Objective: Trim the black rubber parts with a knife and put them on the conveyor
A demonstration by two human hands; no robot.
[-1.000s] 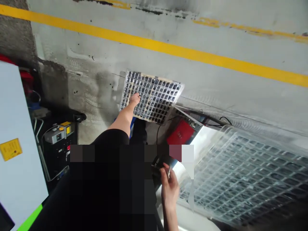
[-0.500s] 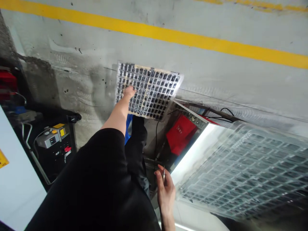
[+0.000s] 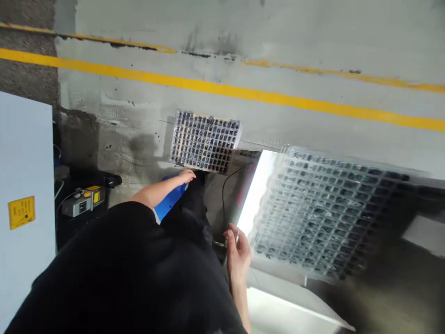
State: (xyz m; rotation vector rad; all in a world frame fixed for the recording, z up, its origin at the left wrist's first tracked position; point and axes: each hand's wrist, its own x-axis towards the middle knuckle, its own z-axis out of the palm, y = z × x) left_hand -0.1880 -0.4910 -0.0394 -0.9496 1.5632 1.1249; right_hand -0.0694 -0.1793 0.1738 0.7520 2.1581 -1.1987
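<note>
My left hand point(image 3: 187, 176) is just off the near edge of a clear compartment tray point(image 3: 205, 141) filled with small black pieces. Its fingers look drawn together; whatever they may hold is too small to make out. Lower down, my right hand point(image 3: 238, 253) is closed round a slim pale tool point(image 3: 237, 237) with a pointed tip, its kind unclear. Just right of that hand, a second, larger-looking clear compartment tray point(image 3: 313, 213) with dark pieces lies by a bright white surface point(image 3: 259, 185). Blur softens this tray.
A blue object point(image 3: 169, 199) is partly behind my left forearm. At the left are a white panel point(image 3: 29, 153) with a yellow label and a grey box-shaped device point(image 3: 78, 204). A black cable point(image 3: 223, 199) hangs between the trays. Yellow lines point(image 3: 208, 88) cross the grey floor.
My left hand has come back from over the far tray to its near edge. My right hand keeps the slim tool. The view has shifted, and the red object beneath is now mostly hidden.
</note>
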